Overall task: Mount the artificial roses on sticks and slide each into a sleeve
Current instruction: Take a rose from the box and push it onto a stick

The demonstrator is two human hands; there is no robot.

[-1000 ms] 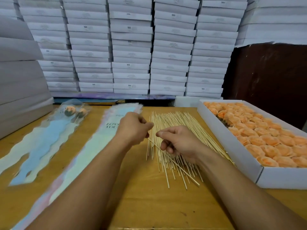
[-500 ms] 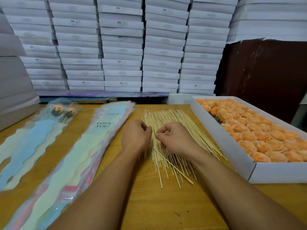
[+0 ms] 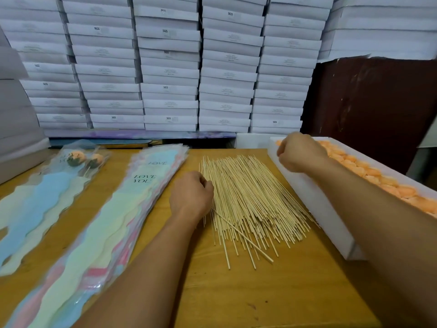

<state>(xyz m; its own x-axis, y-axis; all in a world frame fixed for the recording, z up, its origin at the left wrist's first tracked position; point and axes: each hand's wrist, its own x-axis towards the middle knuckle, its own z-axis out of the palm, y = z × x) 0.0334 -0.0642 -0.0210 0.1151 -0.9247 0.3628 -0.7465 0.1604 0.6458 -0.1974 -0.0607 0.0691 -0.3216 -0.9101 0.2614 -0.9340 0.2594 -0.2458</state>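
Note:
My left hand [image 3: 191, 194] pinches one thin wooden stick [image 3: 244, 236] at the left edge of a loose pile of sticks [image 3: 250, 195]; the stick slants down to the right over the pile. My right hand [image 3: 299, 152] hovers with curled fingers over the far left corner of a white box [image 3: 307, 192] filled with orange roses [image 3: 376, 175]. What lies under its fingers is hidden. A stack of pastel "LOVE YOU" sleeves [image 3: 132, 209] lies left of my left hand.
Two sleeved roses [image 3: 79, 158] lie on a blue sleeve pile [image 3: 42, 197] at the far left. Tall stacks of flat white boxes [image 3: 165, 67] wall off the back and left. A dark brown panel [image 3: 378, 102] stands behind the rose box. Bare wooden table [image 3: 260, 292] shows near me.
My right hand has left the stick pile and moved up and right to the rose box. My left hand stays by the pile, holding the stick alone.

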